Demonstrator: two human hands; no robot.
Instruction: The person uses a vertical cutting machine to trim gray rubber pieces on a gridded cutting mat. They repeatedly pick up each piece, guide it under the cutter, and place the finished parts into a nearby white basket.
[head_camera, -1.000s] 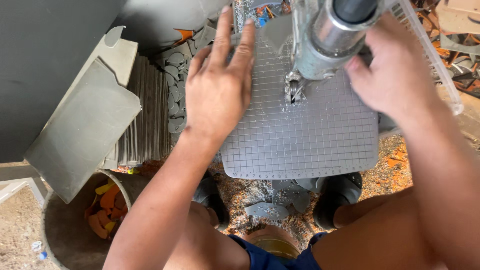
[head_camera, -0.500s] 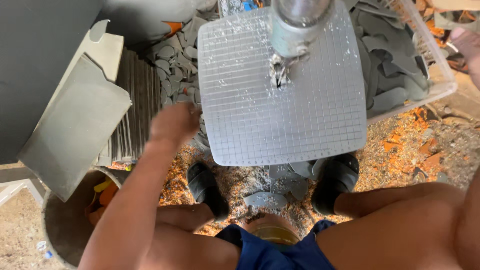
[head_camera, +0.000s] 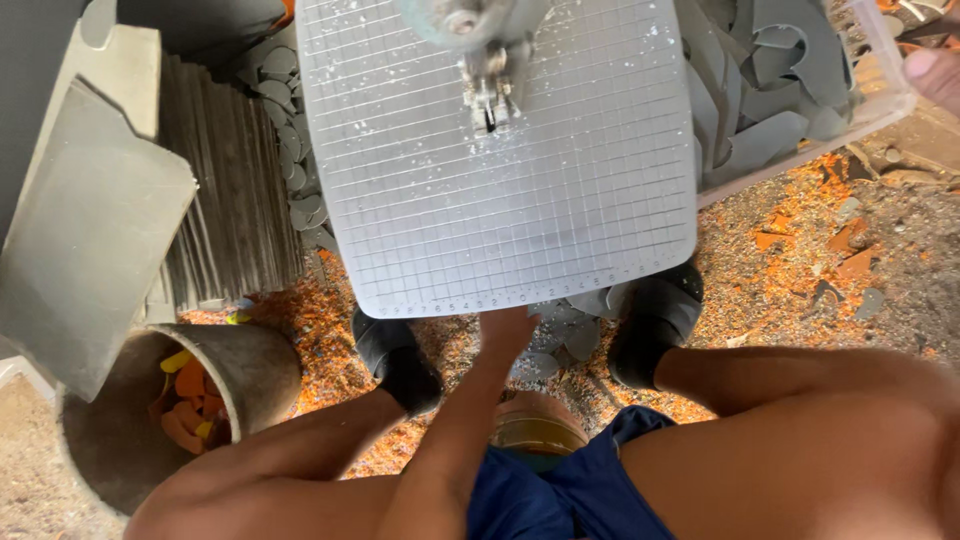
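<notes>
Left hand (head_camera: 505, 335): mine, under the gridded table (head_camera: 500, 180) edge, fingers hidden (can't tell their state).
Right hand (head_camera: 935, 75): only a fingertip, grip unclear.
Risk: groping blind among grey offcuts (head_camera: 565, 335), I may get cut.

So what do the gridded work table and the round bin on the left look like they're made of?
The gridded work table looks like pale grey metal with a dull, matte finish: scored grid lines, rounded corners, white dust specks. It could be coated; the view leaves that open. The round bin looks like thick grey plastic or rubber, scuffed and dusty, with a thick rolled rim; orange and yellow scraps lie inside.
</notes>
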